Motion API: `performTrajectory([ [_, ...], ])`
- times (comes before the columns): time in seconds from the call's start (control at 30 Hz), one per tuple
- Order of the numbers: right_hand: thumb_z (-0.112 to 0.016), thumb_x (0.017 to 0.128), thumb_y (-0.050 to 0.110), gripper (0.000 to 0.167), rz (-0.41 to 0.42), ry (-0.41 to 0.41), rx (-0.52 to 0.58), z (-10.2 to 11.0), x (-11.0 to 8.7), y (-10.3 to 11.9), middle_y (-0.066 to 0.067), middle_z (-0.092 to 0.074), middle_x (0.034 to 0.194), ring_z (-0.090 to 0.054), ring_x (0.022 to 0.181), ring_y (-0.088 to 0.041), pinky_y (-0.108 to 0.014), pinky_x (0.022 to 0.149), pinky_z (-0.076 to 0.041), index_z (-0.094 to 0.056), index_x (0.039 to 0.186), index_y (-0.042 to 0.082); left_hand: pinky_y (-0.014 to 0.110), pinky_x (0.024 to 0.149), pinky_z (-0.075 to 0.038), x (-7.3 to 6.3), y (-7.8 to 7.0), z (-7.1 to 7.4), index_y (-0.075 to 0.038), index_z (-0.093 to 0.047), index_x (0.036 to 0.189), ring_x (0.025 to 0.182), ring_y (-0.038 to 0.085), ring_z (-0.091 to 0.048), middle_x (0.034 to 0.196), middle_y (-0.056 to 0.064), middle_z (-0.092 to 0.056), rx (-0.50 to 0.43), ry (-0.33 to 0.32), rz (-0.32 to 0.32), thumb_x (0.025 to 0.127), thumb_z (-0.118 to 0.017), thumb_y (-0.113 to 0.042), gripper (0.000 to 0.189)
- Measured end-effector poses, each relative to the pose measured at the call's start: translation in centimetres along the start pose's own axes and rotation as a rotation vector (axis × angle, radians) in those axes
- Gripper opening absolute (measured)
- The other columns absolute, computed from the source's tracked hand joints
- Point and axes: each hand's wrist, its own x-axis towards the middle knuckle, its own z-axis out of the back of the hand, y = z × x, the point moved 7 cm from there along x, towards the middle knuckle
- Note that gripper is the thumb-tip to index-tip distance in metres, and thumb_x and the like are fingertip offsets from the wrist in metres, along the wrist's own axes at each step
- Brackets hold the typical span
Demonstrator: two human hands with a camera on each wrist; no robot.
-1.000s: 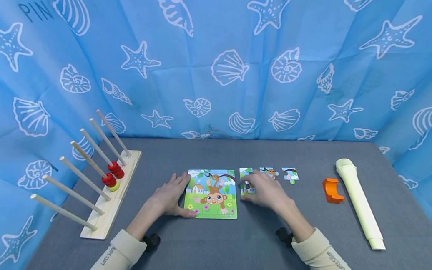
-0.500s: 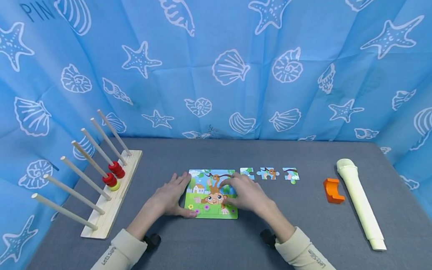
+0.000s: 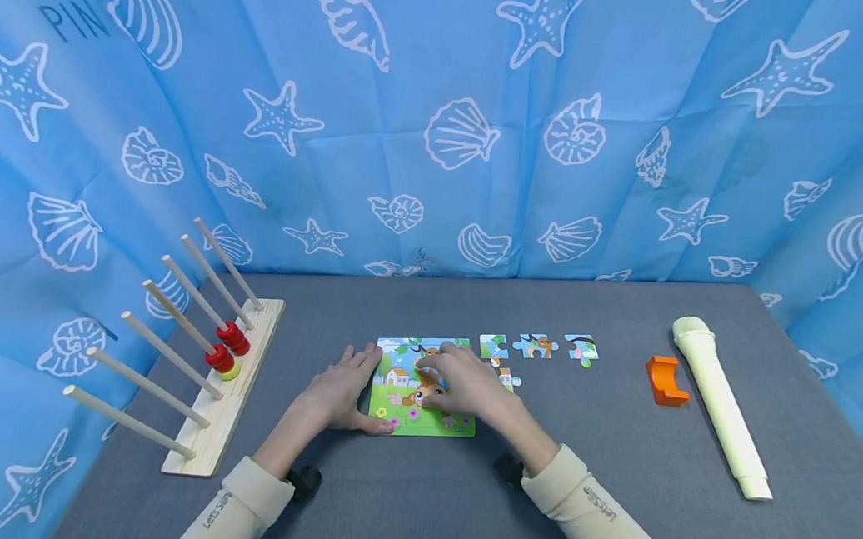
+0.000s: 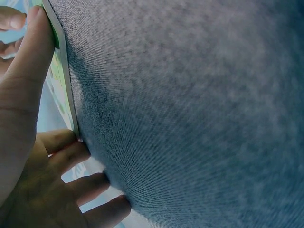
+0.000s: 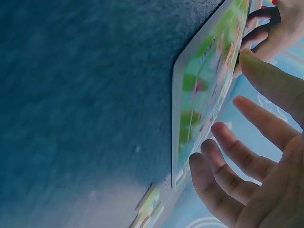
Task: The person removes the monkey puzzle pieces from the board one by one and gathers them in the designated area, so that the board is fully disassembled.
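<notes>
A monkey picture puzzle in a board (image 3: 413, 423) lies flat on the grey table. At its left edge my left hand (image 3: 340, 388) rests, fingers extended, with the thumb (image 4: 35, 52) over the lower left corner. Over the right half of the picture hovers my right hand (image 3: 469, 381), covering part of the monkey. In the right wrist view its fingers (image 5: 232, 142) are spread and loosely bent, with nothing between them and the thumb. Just right of the board lies a puzzle piece with a house (image 3: 506, 378), partly hidden by the right hand.
Loose pieces lie behind the right hand: a corner piece (image 3: 494, 346), a middle piece (image 3: 535, 346) and one farther right (image 3: 581, 348). An orange block (image 3: 666, 381) and a cream toy microphone (image 3: 718, 406) are at right. A wooden peg stand (image 3: 221, 422) with rings stands left.
My right hand has moved left from the loose pieces onto the board, uncovering the house piece beside it. My left hand has stayed at the board's left edge.
</notes>
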Motion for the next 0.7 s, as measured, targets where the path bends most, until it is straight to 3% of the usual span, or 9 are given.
performTrajectory([
  [0.43,-0.082,0.088,0.028,0.056,-0.062,0.121,-0.071,-1.3,1.2,0.2,-0.009,-0.058,0.116,-0.047,0.097,-0.022,-0.042,0.085,-0.049,-0.064,0.141,0.022,0.072,0.116,-0.032,-0.1,-0.1,0.0,-0.006,-0.019,0.164,0.157,0.047,-0.019,0.17,0.019,-0.023,0.0,-0.014,-0.012,0.075,-0.085,-0.061,0.123],
  [0.7,-0.081,0.087,0.015,0.057,-0.073,0.162,-0.05,-1.3,1.4,0.3,-0.01,-0.058,0.123,-0.049,0.106,-0.026,-0.047,0.093,-0.05,-0.064,0.14,0.024,0.071,0.116,-0.032,0.0,0.1,0.0,-0.006,-0.019,0.164,0.157,0.047,-0.019,0.17,0.018,-0.024,0.005,-0.016,-0.007,0.075,-0.085,-0.06,0.124],
])
